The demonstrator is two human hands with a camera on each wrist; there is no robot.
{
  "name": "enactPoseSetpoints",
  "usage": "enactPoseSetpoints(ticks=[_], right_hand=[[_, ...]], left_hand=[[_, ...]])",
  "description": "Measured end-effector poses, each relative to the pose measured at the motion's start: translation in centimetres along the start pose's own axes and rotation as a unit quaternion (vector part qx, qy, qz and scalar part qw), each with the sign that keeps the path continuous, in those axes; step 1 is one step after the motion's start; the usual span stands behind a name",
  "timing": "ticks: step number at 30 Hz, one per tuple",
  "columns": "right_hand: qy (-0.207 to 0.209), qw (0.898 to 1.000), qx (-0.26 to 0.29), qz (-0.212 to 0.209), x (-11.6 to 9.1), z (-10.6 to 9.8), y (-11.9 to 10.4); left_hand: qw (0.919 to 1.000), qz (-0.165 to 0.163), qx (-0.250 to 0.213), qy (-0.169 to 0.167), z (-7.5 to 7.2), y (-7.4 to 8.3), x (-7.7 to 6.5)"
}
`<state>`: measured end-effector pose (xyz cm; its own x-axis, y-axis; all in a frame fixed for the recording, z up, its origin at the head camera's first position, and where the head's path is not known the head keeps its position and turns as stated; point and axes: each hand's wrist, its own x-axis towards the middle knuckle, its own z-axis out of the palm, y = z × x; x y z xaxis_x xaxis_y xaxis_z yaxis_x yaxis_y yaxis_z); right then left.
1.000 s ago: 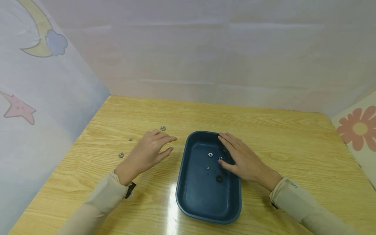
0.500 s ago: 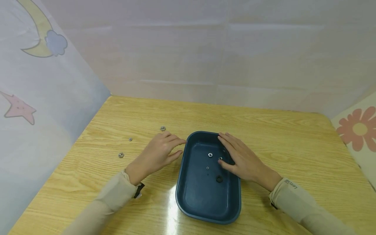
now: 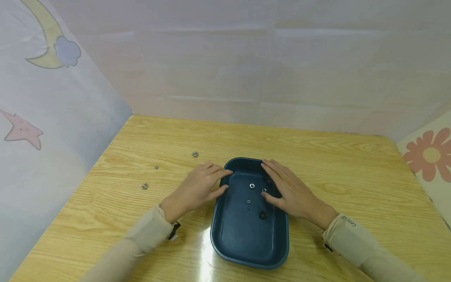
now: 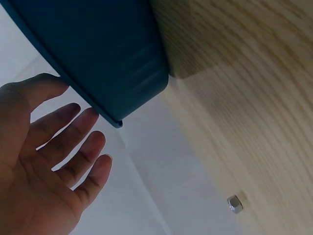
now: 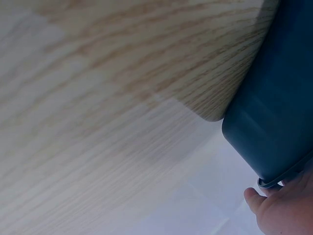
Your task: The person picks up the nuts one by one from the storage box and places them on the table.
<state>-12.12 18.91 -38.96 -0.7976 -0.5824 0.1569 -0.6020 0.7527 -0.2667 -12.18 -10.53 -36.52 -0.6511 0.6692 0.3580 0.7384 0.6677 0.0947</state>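
Observation:
A dark blue rectangular tray lies on the wooden table between both hands. Inside it are several small rings and nuts, including a silver one, a tiny one and a large black nut. My left hand reaches over the tray's left rim, fingers spread and loosely bent. Its palm shows nothing held in the left wrist view. On the far right rim rests my right hand, fingers extended across the corner and thumb inside the tray near another small silver nut.
Left of the tray, a silver hex nut, a small nut and another hex nut lie on the table. A pale fabric wall stands behind the table, with printed panels at both sides.
My left hand has moved right, from beside the tray to over its left rim. The right hand, the tray and the nuts stay in place.

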Motion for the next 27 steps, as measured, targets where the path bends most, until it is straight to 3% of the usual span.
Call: enactPoseSetpoints(ticks=[8, 18, 27], right_hand=[[-0.002, 1.0, 0.0, 0.001, 0.0, 0.1, 0.0], [-0.002, 1.0, 0.002, 0.0, 0.0, 0.1, -0.1], [-0.004, 1.0, -0.002, 0.004, 0.1, -0.1, -0.1]], left_hand=[[0.9992, -0.021, -0.014, -0.03, 0.8, 0.7, 0.4], [0.9966, -0.067, 0.005, -0.047, 1.8, 1.5, 0.4], [0.9851, -0.131, -0.035, -0.106, 2.4, 2.4, 0.6]])
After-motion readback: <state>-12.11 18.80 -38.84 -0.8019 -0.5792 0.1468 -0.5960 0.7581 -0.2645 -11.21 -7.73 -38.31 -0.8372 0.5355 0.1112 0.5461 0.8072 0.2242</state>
